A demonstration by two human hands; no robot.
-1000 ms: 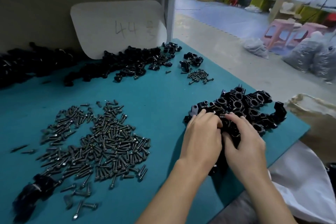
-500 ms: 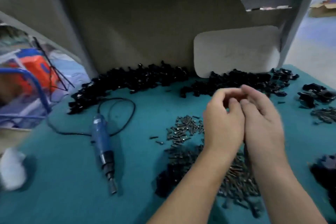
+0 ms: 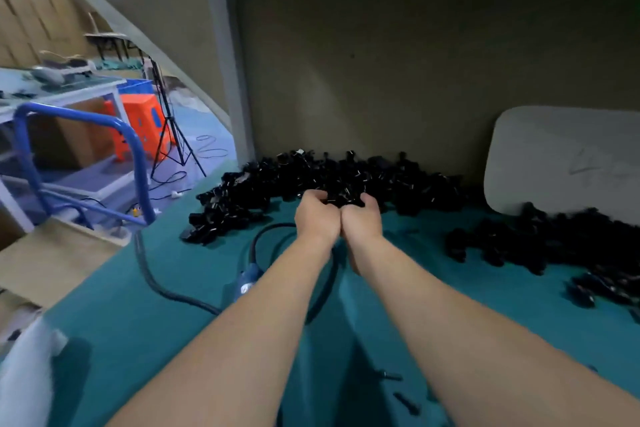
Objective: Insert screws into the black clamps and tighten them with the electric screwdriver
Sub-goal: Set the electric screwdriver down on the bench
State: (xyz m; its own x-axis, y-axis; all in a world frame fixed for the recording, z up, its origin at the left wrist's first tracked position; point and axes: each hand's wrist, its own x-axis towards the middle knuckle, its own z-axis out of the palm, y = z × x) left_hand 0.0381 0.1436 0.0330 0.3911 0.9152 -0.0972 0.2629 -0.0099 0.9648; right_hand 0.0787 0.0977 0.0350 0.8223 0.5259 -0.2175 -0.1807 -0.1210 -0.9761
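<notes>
A teal mat point(image 3: 104, 340) is seen covering the bench. A white board point(image 3: 561, 163) is leaned against the back wall at the right. A long clamp pile point(image 3: 277, 180) is heaped along the foot of that wall. A second pile point(image 3: 554, 243) is spread below the board, apart from the first. A black cable point(image 3: 173, 295) is looped across the mat from the left edge. Both forearms are extended to the near edge of the clamp pile. The left hand point(image 3: 317, 218) and right hand point(image 3: 362, 222) are pressed side by side and cupped, with fingers curled round clamps point(image 3: 341, 199) gathered between them. The blue screwdriver point(image 3: 247, 279) is lying on the mat, largely hidden beneath the left forearm. A few blurred screws point(image 3: 391, 375) are scattered near the bottom edge.
</notes>
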